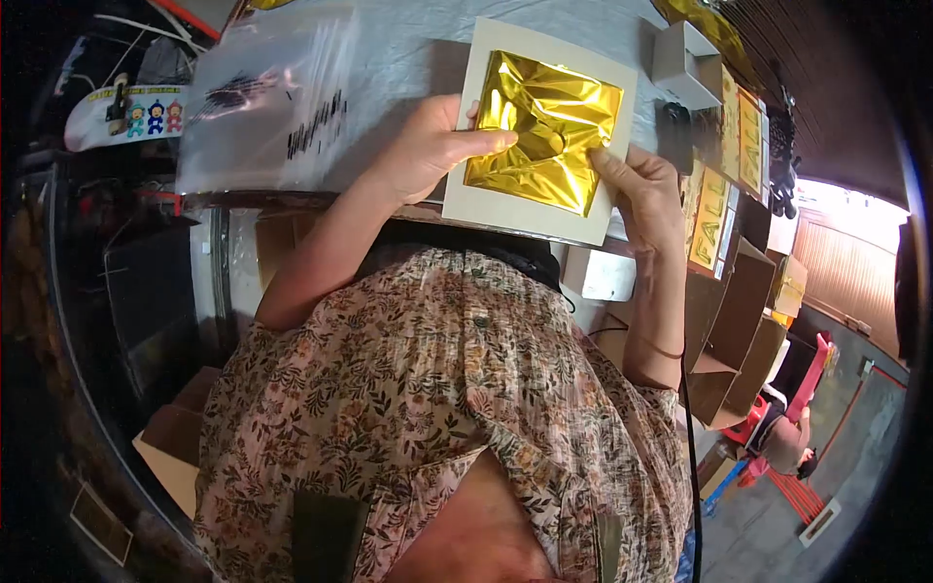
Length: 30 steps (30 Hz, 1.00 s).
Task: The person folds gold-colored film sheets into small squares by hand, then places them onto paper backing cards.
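Observation:
A pale cream card [525, 222] is held up over the near edge of the table, slightly tilted. On its face lies a square of shiny gold foil [573, 107], creased, with a round shape showing near its middle. My left hand [432, 146] grips the card's left side, its thumb pressed on the foil and its other fingers mostly hidden behind. At the right edge my right hand [646, 189] pinches the card, thumb on the foil's right border. Left of the card, a stack of clear plastic bags [262, 117] with dark markings lies on the table.
The table [408, 49] has a pale plastic cover. White boxes [685, 63] and yellow-lettered cartons [709, 219] stand at the right, with open cardboard boxes [734, 330] below. Another person [782, 442] is at the far right. A cartoon-printed panel [146, 115] is at the left.

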{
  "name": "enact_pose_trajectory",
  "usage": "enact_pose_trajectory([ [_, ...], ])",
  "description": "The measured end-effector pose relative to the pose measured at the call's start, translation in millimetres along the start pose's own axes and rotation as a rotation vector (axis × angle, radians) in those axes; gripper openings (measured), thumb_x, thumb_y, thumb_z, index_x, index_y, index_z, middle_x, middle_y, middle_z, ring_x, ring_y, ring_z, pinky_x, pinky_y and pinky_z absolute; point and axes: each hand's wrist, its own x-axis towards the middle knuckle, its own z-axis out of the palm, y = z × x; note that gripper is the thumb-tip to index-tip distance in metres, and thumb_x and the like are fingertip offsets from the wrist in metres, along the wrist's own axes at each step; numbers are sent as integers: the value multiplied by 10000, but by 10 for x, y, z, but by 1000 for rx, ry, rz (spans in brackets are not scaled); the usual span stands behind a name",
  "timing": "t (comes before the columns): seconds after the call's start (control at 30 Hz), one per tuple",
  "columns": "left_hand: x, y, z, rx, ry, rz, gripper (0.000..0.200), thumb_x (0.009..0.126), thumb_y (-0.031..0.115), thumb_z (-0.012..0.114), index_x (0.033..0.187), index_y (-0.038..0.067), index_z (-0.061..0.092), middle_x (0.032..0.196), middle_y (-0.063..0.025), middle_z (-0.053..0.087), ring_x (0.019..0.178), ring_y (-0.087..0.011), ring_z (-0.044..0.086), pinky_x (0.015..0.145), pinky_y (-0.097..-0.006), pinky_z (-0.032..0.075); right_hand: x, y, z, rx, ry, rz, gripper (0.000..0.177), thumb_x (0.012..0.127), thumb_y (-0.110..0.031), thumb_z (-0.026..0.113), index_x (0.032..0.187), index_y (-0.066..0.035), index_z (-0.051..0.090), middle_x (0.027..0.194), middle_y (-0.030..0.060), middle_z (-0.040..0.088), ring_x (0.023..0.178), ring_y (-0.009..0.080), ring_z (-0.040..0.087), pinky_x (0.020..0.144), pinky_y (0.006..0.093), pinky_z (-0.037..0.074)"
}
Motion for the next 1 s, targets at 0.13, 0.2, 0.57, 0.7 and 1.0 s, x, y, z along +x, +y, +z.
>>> enact_pose_trajectory([
  [0.13,-1,12,7,24,1,-17,317,961,122,777,1242,2,692,1146,-28,736,998,-89,670,896,-280,540,59,84,-128,-70,-4,28,174,975,-75,764,1102,42,786,951,76,787,766,93,693,668,254,535],
  [0.2,-10,38,2,68,-16,-18,340,963,128,779,1263,0,682,1165,-30,734,1004,-93,672,905,-290,541,102,129,-187,-77,-19,24,158,974,-78,766,1083,34,792,926,66,785,728,86,675,636,253,517],
  [0.57,-23,74,-37,74,-14,-20,319,988,145,770,1268,12,695,1172,-27,741,1036,-100,677,935,-299,542,128,170,-142,-48,-32,-29,134,963,-83,780,1050,13,811,848,18,764,630,46,589,549,234,431],
  [0.7,-33,69,-36,64,-22,-24,295,1001,137,753,1263,11,701,1171,-26,743,1037,-95,675,935,-295,543,142,230,-142,18,1,-1,145,951,-48,773,1068,30,806,943,70,792,750,92,679,670,253,523],
  [1.0,-81,247,-143,50,-70,-93,350,970,122,778,1272,-27,684,1184,-78,740,1028,-135,696,912,-305,556,22,194,-9,12,3,-35,176,937,-1,766,1103,52,793,1005,110,804,824,120,722,768,263,570],
])
